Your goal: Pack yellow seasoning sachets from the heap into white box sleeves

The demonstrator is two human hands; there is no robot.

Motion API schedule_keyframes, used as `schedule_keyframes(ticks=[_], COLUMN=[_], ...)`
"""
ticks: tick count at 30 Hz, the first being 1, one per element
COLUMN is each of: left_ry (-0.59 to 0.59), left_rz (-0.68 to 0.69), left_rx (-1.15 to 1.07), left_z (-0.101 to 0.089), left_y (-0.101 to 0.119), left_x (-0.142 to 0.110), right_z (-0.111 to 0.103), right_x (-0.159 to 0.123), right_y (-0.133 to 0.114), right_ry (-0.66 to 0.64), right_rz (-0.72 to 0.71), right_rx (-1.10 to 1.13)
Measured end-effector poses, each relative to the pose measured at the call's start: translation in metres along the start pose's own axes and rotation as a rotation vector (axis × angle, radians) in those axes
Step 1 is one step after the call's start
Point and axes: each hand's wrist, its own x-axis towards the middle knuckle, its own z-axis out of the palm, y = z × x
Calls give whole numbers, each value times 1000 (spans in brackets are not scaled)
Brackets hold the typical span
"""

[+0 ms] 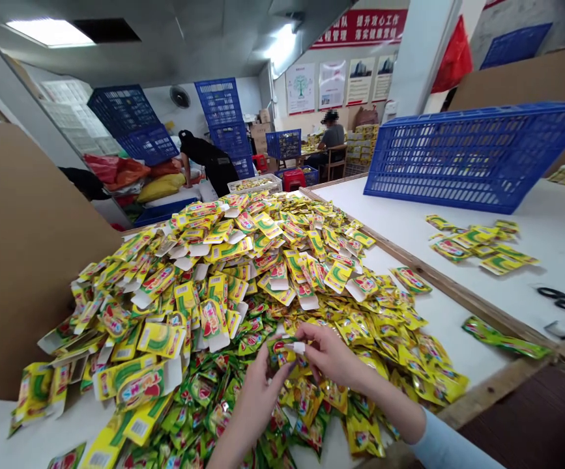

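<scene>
Just above the heap, my left hand (261, 384) holds a small yellow-and-green carton (280, 350) between thumb and fingers. The fingers of my right hand (328, 355) pinch the same carton at its end, where a white flap shows. Its contents are hidden. Around and below my hands lie green foil packets (201, 387) and, to the right, yellow foil packets (360, 329). Beyond and to the left rises a big pile of yellow printed cartons (214, 286), many with white flaps sticking out.
A blue plastic crate (458, 159) stands at the right beyond a wooden strip (423, 267). Near it lie several loose cartons (478, 244), black-handled scissors (563, 299) and a green packet strip (504, 339). Cardboard (28, 260) walls the left. Two people are in the background.
</scene>
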Motion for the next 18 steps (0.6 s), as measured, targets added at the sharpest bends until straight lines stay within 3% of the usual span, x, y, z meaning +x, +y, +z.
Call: schedule_keyframes(ticks=[6,13,18], left_ry=[157,44,113], left_rz=[-105,-190,-219], left_rx=[-59,-381,-701], left_z=[9,21,24], left_y=[-19,-19,-17], left_x=[-16,-45,-55], right_z=[13,33,27], right_x=[-12,-33,-56], right_y=[10,4,-3], right_ry=[70,160,200], right_rz=[74,26,-9], right_rx=[225,265,202])
